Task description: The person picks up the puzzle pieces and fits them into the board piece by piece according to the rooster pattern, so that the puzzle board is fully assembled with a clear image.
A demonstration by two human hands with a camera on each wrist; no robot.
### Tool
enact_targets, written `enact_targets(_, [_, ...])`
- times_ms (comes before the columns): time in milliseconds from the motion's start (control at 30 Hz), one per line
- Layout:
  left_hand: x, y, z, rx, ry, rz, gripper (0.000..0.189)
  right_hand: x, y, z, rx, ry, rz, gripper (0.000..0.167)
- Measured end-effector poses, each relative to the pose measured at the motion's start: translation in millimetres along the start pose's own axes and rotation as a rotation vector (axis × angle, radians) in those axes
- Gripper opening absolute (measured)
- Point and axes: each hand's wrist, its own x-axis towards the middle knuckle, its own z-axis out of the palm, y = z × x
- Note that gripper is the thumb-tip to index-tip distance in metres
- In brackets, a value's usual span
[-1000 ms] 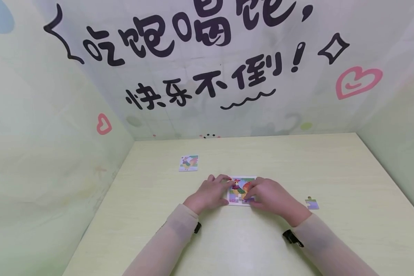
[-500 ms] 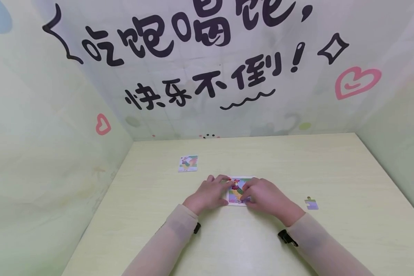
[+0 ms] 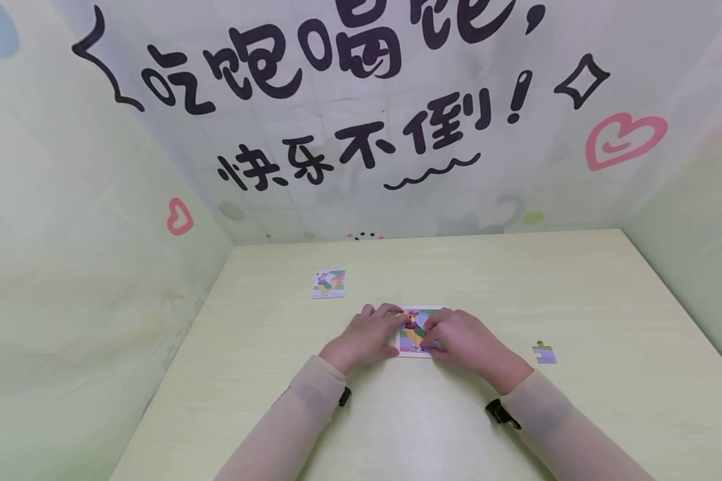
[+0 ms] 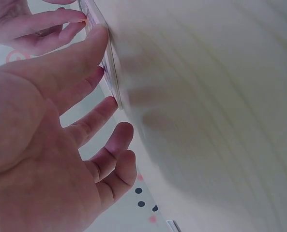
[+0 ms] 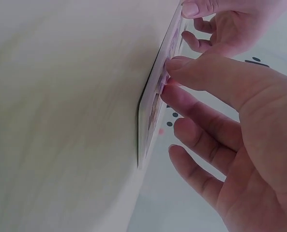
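Note:
A small puzzle board (image 3: 414, 355) with a white frame and a colourful rooster picture lies on the table between the two hands. At its left side, my left hand (image 3: 366, 337) holds the board, thumb at the near corner and fingers along the far left edge. In the left wrist view its ring and little fingers curl loosely off the board. My right hand (image 3: 470, 342) covers the board's right part. Its thumb and index finger pinch a puzzle piece (image 5: 159, 87) low over the picture, slightly raised in the right wrist view. The hand hides most of that piece.
One loose puzzle piece (image 3: 544, 353), lilac and green, lies on the table (image 3: 614, 300) to the right. A small rooster picture card (image 3: 328, 284) lies at the back left. Printed cloth walls (image 3: 313, 220) border the table's back and sides.
My right hand has moved a little left across the board with the pinched piece, over the lower middle of the picture, and then stayed there. My left hand has kept its place.

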Motion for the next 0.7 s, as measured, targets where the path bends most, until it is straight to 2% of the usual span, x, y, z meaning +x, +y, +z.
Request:
enact_targets(367, [-1.2, 0.2, -1.4, 0.004, -0.007, 0.0, 0.072, 0.2, -0.7, -3.7, 0.0, -0.016, -0.01, 0.011])
enact_targets(700, [-1.1, 0.7, -1.9, 0.001, -0.002, -0.002, 0.071, -2.5, -1.6, -3.1, 0.037, -0.02, 0.023, 0.012])
